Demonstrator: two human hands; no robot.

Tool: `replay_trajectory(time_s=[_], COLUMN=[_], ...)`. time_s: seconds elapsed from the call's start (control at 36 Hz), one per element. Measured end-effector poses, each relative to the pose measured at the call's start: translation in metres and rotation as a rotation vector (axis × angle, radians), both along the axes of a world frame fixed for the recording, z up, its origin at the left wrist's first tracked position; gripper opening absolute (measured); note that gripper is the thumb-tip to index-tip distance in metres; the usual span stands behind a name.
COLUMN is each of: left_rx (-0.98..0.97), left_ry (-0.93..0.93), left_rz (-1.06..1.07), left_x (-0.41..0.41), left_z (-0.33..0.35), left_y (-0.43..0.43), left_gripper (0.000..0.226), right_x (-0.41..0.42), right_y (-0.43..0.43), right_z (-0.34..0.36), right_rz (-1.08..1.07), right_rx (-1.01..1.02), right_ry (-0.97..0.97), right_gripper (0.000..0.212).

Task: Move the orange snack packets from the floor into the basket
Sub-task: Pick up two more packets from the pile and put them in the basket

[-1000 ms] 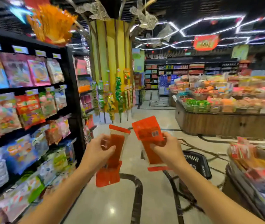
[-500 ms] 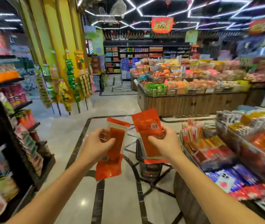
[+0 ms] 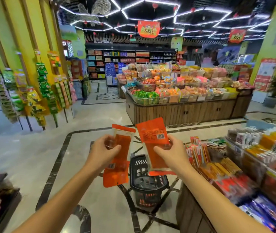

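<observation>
My left hand (image 3: 104, 152) grips orange snack packets (image 3: 118, 165) held upright, with a second packet hanging below the first. My right hand (image 3: 170, 153) grips another orange snack packet (image 3: 152, 137) with a barcode on its back. Both are at chest height above the floor. A black plastic basket (image 3: 148, 179) stands on the floor directly below and between my hands, with some orange showing inside near its bottom.
A low display table of packaged snacks (image 3: 234, 162) is close on my right. A wooden island counter (image 3: 184, 111) with snack bins stands ahead. Hanging snack racks (image 3: 41, 91) by a yellow pillar are on the left. Marble floor (image 3: 33, 157) lies on the left.
My view has swung to the right, away from the left shelves. The basket has come to lie right under my hands. Both hands keep their packets.
</observation>
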State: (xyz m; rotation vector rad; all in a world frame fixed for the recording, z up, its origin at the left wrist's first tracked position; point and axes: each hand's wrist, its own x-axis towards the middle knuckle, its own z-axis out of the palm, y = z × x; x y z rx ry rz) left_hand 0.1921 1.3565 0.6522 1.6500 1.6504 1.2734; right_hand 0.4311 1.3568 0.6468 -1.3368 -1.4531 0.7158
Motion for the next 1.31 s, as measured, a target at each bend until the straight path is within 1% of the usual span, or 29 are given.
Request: replay_trajectory(time_s=[0.17, 0.31, 0.53, 0.72, 0.81, 0.86, 0.92, 0.97, 1.11, 1.19, 1.31], left_rx=[-0.008, -0.008, -0.023, -0.065, -0.105, -0.134, -0.156, -0.182, -0.242, -0.313, -0.421], left_ry=[0.015, 0.031, 0.042, -0.002, -0.033, -0.052, -0.059, -0.058, -0.039, -0.045, -0.088], left_rz=[-0.048, -0.055, -0.036, -0.025, -0.033, -0.038, -0.042, -0.042, -0.058, -0.066, -0.074], left_x=[0.002, 0.013, 0.052, 0.083, 0.092, 0.095, 0.098, 0.101, 0.106, 0.106, 0.108], left_z=[-0.012, -0.025, -0.036, -0.053, -0.071, -0.084, -0.097, -0.111, -0.150, -0.178, -0.215], left_y=[0.074, 0.143, 0.268, 0.376, 0.413, 0.436, 0.459, 0.482, 0.542, 0.580, 0.634], left_gripper=[0.019, 0.019, 0.020, 0.023, 0.026, 0.023, 0.019, 0.020, 0.020, 0.024, 0.023], right_x=[0.006, 0.019, 0.054, 0.083, 0.091, 0.095, 0.098, 0.099, 0.098, 0.096, 0.096], right_y=[0.062, 0.126, 0.264, 0.378, 0.415, 0.437, 0.460, 0.482, 0.537, 0.566, 0.609], right_z=[-0.008, -0.019, -0.040, -0.066, -0.081, -0.092, -0.104, -0.117, -0.160, -0.183, -0.213], right_rz=[-0.034, -0.051, -0.042, -0.010, -0.001, 0.003, 0.000, -0.007, -0.024, -0.066, -0.108], right_rx=[-0.033, -0.048, -0.085, -0.145, -0.200, -0.223, -0.245, -0.278, -0.380, -0.426, -0.485], right_ry=[0.017, 0.009, 0.060, 0.058, 0.059, 0.062, 0.078, 0.083, 0.123, 0.145, 0.158], right_gripper=[0.021, 0.021, 0.021, 0.021, 0.027, 0.030, 0.028, 0.026, 0.029, 0.026, 0.028])
